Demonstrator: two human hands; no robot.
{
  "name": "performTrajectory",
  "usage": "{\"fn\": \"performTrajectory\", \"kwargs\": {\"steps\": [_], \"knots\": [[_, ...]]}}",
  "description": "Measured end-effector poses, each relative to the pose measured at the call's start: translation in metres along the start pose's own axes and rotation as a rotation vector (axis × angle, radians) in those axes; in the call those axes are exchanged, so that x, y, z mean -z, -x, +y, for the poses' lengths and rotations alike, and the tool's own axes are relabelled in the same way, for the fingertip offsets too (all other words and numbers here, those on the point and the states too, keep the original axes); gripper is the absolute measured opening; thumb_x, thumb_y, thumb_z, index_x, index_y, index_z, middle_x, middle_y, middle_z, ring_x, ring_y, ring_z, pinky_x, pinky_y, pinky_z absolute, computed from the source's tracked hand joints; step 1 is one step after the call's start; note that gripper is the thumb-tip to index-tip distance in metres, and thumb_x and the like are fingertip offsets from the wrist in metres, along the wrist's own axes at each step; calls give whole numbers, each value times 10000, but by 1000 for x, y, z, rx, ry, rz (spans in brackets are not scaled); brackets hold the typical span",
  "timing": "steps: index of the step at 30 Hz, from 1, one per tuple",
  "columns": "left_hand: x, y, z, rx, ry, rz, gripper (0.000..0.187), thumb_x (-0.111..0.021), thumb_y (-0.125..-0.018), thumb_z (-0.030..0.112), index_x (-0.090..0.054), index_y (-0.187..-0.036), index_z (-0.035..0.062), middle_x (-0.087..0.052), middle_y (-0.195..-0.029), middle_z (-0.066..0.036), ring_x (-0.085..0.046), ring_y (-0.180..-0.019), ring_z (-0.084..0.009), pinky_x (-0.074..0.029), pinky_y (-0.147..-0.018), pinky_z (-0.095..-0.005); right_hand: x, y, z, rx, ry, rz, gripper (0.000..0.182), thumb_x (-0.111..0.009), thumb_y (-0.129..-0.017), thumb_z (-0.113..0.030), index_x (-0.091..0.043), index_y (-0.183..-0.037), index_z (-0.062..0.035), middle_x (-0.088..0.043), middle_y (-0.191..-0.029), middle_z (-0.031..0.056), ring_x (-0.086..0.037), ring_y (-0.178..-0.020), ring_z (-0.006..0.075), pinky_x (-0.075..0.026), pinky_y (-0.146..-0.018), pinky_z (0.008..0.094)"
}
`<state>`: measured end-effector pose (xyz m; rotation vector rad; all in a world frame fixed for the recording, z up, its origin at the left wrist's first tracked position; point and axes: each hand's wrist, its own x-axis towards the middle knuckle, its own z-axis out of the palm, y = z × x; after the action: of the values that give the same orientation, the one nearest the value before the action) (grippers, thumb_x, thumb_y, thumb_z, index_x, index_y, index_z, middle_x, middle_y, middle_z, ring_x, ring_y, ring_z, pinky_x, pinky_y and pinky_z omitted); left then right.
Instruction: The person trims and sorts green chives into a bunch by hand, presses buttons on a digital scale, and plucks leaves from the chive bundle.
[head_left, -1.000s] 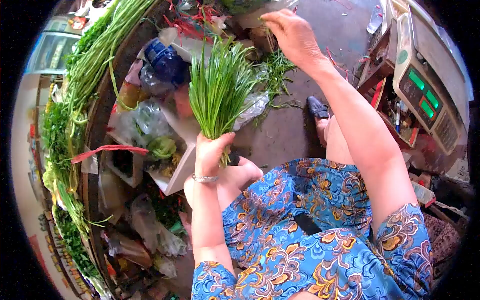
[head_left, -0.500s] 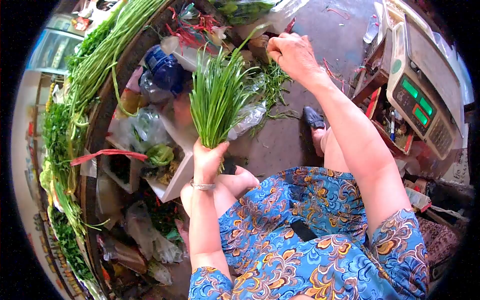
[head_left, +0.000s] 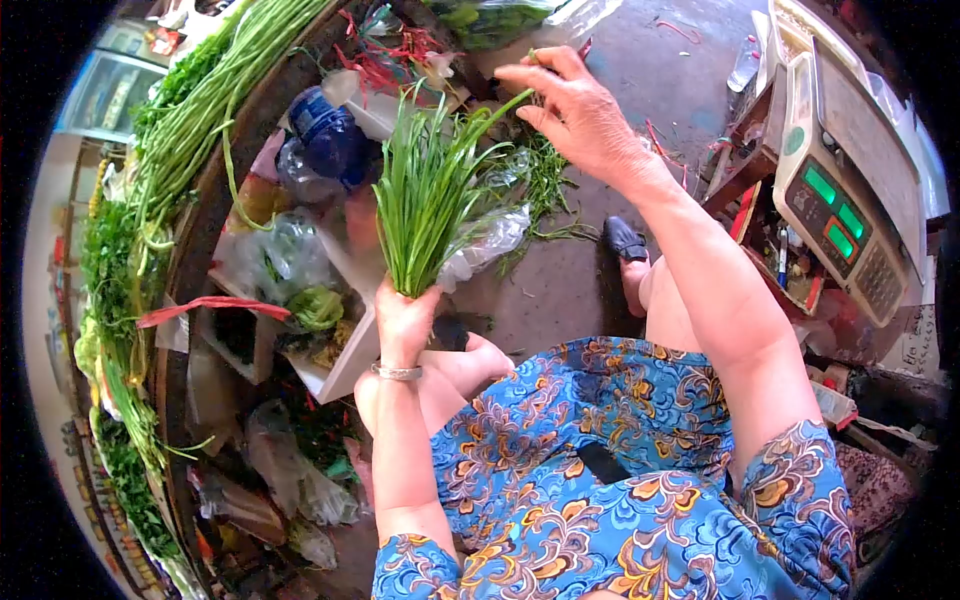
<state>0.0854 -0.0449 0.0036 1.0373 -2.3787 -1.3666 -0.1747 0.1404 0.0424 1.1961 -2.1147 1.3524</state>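
Note:
My left hand [head_left: 405,318] is wrapped round the lower end of a bunch of garlic chives [head_left: 425,200], held upright with the long green leaves fanning out at the top. One longer leaf leans out to the right, its tip reaching between the fingers of my right hand [head_left: 575,115]. Thumb and fingers of that hand are apart, with a small green bit showing by the upper finger. Under it, loose green trimmings [head_left: 548,185] lie scattered on the floor beside a clear plastic bag [head_left: 490,240].
A vegetable stand with long beans [head_left: 200,140] and leafy greens curves along the left. Below it are a blue plastic jug [head_left: 328,138], a white foam box [head_left: 350,350] and red ties [head_left: 400,55]. To the right stands a digital scale [head_left: 850,190] with lit green numbers.
My right hand has gone from closed fingers to spread ones and moved slightly left toward the leaf tips. My left hand with the chives has shifted a little left and down.

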Motion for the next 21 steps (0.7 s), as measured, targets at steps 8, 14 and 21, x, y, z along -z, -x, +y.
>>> {"fn": "performTrajectory", "kwargs": {"steps": [8, 14, 21], "knots": [[1, 1, 4, -57, -25, 33, 309, -699, -721, 58, -627, -1015, -5, -690, -896, -75, -628, -781, -152, -506, -708, -304, -4, 6, 14, -19, 36, -263, 177, -509, -862, -71, -632, -988, -66, -593, -972, 163, -591, -956, 350, -487, -817, 400], [1, 1, 3, -63, -43, 43, 311, -695, -726, 57, -623, -1022, -8, -690, -908, -85, -632, -816, -155, -501, -749, -305, -14, 8, 15, -108, 36, -173, 132, -483, -886, -70, -604, -921, -33, -586, -924, 166, -586, -888, 349, -473, -778, 409], [0, 10, 15, -106, -40, 58, 346, -691, -729, 46, -633, -1065, -11, -707, -966, -95, -654, -853, -178, -503, -787, -314, -11, -3, 20, -257, -154, 23, 204, -590, -883, -231, -676, -912, -48, -648, -869, 168, -617, -884, 353, -487, -803, 423]]}}
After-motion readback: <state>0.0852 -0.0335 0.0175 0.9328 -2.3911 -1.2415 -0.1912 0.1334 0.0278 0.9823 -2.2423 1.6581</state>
